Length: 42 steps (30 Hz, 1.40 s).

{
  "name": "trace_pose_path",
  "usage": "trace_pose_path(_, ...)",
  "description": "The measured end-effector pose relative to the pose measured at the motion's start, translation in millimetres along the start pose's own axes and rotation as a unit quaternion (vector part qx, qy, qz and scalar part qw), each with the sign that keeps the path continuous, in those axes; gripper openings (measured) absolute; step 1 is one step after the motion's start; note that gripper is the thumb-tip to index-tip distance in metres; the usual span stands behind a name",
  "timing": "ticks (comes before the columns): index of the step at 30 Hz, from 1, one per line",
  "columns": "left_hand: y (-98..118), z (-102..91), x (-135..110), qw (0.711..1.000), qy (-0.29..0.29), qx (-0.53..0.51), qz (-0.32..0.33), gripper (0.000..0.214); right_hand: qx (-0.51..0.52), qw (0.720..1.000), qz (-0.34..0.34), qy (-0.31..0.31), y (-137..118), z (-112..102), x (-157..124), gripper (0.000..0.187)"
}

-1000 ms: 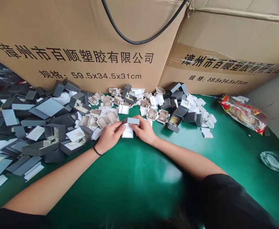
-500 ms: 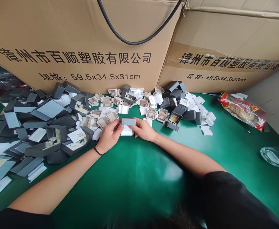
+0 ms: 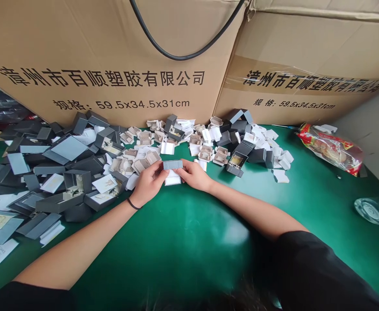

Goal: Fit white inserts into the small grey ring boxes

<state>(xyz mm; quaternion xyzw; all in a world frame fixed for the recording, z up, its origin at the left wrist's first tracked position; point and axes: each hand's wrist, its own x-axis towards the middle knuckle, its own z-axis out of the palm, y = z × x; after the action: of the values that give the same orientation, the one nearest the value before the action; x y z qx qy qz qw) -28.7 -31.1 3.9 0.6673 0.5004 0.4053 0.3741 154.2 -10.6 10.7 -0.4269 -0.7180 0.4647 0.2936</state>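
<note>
far left: heap of dark grey boxes point(image 3: 68, 149) on green table point(image 3: 189, 242), some gaping with pale inserts showing. lettered white card point(image 3: 1, 252) at the near edge of the heap. moving right, beige card trays point(image 3: 146, 160) lie just beyond the left hand point(image 3: 149, 183), which wears a black wristband point(image 3: 133, 204). left hand is narrow, thumb and fingers pinching the left end of a small grey box point(image 3: 172, 164).

box sits at centre, between both hands. change vs a second ago: its grey face was skewed, right end poking over the right fingers; now it's about square between the two grips. vs half a second ago, hardly any difference. reads as a small realignment and then a steady two-handed hold, handling at much the same point. white piece point(image 3: 172, 179) shows on the near side, below the grey face; can't tell if it's attached or underneath.

right hand point(image 3: 196, 175) also narrow, pinching the right end; hidden fingers on both hands can't be judged.

further right: upright-ish box with gold-coloured inside point(image 3: 238, 162), then white card scraps point(image 3: 280, 175), red packet point(image 3: 330, 149), clear glass point(image 3: 372, 211) at the far right.
</note>
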Motion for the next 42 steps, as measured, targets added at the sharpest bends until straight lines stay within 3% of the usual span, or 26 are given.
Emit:
trace_pose_path(2,-0.8,0.7,-1.9,1.000,0.005,-0.021,0.013,0.035,0.057,0.998,-0.006,0.015,5.9,2.2,1.5,0.020)
trace_pose_path(5,0.0,2.9,-7.4,0.999,0.019,-0.021,0.042,0.037,0.154,0.984,0.023,0.088,9.7,8.6,1.5,0.023)
trace_pose_path(8,3.4,3.2,-12.2,0.991,0.025,0.028,0.129,0.031,0.239,0.962,0.047,0.127,5.5,14.2,-2.3,0.022)
trace_pose_path(12,8.5,-2.1,-13.8,0.952,0.012,0.147,0.268,0.021,0.265,0.958,0.011,0.108,-5.3,11.7,-9.0,0.023)
trace_pose_path(17,9.5,-8.6,-13.6,0.906,0.019,0.187,0.380,0.053,0.276,0.960,0.033,0.018,-12.9,6.5,-14.8,0.024)
trace_pose_path(20,5.7,-8.8,-13.2,0.889,0.031,0.187,0.416,0.068,0.290,0.955,0.056,-0.005,-17.2,7.0,-16.8,0.027)
trace_pose_path(24,-1.4,-7.2,-12.4,0.886,0.030,0.192,0.421,0.077,0.278,0.960,0.037,-0.012,-21.4,7.4,-16.0,0.027)
trace_pose_path(33,2.6,-3.8,-13.5,0.889,0.037,0.259,0.376,0.072,0.151,0.983,0.027,0.102,-6.5,14.4,-13.3,0.017)
trace_pose_path(38,0.0,-5.9,-10.7,0.911,0.079,0.267,0.305,0.059,0.191,0.981,-0.020,-0.008,-6.3,17.9,-12.8,0.039)
trace_pose_path(42,0.8,-7.5,-8.6,0.921,0.118,0.247,0.278,0.063,0.165,0.983,-0.072,-0.038,-2.9,18.1,-9.7,0.034)
